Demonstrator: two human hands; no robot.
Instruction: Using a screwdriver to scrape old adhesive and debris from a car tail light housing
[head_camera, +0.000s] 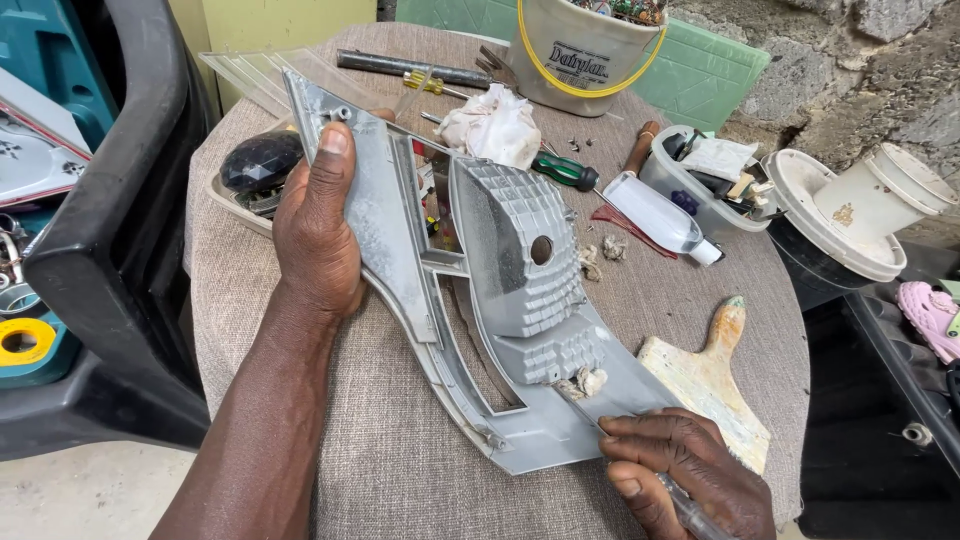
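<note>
At the table's left edge stood a black plastic part (120, 250), with a yellow tape roll (25, 342) lower down beside it. The person's left hand (318, 235) was clamped on the upper end of a grey plastic lamp housing (520, 300), thumb pressed flat along its face and the fingers hidden behind it. The housing lay tilted across the middle of the round, cloth-covered table (400, 470), its upper end raised in that hand and its lower end near the front edge. A dark glossy lens (258, 160) rested in a tray just behind the left hand. A reflector block with a round hole sat in the housing's centre, and a small wad of dirty fluff (585, 381) lay on the panel just below it.

The right hand (680, 475), near the front edge, was closed around a thin clear-handled tool (640, 460) whose tip touched the housing beside the fluff. Just right of it lay a wooden paddle (710, 375) smeared with pale filler.

Toward the far edge sat a crumpled white rag (495, 125), a green-handled screwdriver (565, 172), a yellow-handled screwdriver (430, 83) and a cream bucket (580, 45) with a yellow handle. A white squeeze bottle (660, 215) lay on its side toward the right edge, next to a clear tub (700, 175) of odds and ends. Beyond the right edge stood a white lidded pail (840, 215).
</note>
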